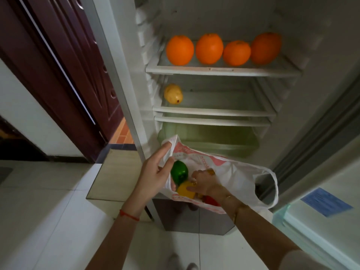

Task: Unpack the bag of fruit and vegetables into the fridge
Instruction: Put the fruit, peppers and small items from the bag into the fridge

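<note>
The thin white-and-pink plastic carrier bag (229, 172) hangs before the open fridge (224, 72), at 6 o'clock from its green crisper drawer (210, 137). The left hand (155, 170) pinches the bag rim open. The right hand (204, 182) is inside among the produce; whether it grips anything cannot be told. Judged: the glossy green pepper (179, 173) and yellow pepper (187, 190) are light, firm and slippery; cup each around its body

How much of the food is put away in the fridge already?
Partly done. Four oranges sit on the top shelf and a pear on the next. The left hand holds the bag open while the right hand reaches inside. Green, yellow and red peppers remain.
</note>
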The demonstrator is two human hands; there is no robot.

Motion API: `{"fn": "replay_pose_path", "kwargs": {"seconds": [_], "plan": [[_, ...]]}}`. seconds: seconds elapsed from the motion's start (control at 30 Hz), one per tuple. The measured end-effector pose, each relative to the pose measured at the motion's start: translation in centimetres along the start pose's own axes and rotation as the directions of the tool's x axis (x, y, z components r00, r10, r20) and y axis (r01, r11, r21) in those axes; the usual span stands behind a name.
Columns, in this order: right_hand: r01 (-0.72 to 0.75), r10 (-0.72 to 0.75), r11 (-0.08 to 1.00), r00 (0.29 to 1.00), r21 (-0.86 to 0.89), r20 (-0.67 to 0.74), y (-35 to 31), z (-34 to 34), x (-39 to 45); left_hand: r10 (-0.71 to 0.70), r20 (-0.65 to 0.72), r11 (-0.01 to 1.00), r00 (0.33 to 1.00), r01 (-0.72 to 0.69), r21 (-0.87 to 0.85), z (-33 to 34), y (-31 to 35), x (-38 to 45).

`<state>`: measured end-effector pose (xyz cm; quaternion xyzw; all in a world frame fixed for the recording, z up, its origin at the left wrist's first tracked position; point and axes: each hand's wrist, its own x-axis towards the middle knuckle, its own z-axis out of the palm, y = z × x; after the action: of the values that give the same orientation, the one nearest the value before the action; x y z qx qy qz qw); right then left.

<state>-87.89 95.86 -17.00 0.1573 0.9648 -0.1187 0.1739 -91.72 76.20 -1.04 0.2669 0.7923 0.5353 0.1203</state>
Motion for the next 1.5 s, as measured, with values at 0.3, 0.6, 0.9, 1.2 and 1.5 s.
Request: {"fn": "replay_pose_path", "kwargs": {"seconds": [0.3, 0.6, 0.9, 1.2, 1.5], "plan": [[-0.174, 0.169, 0.971, 0.985, 0.164, 0.046, -2.4, 5.2, 2.8, 0.016, -0.031, 0.999, 0.999, -0.015, 0.033, 0.0, 0.1, -0.3], [-0.188, 0.131, 0.929, 0.973, 0.318, 0.193, -1.4, -1.0, -0.2, 0.044, 0.04, 0.999, 0.998, -0.044, 0.005, 0.5, 0.9, 0.8], [0.068, 0.141, 0.643, 0.969, 0.763, -0.205, 3.5, -15.8, -7.2, 0.106, 0.101, 0.992, 0.989, -0.099, -0.077, 2.5, 1.8, 3.7], [0.429, 0.577, 0.588, 0.371, 0.685, -0.728, 6.5, -27.4, -10.1, 0.116, 0.129, 0.991, 0.985, -0.107, -0.074, 4.3, 2.1, 5.3], [0.325, 0.552, 0.679, 0.365, 0.658, -0.75, 8.9, -30.9, -6.6, 0.126, 0.129, 0.989, 0.984, -0.114, -0.094, 3.7, 1.8, 5.9]]}}
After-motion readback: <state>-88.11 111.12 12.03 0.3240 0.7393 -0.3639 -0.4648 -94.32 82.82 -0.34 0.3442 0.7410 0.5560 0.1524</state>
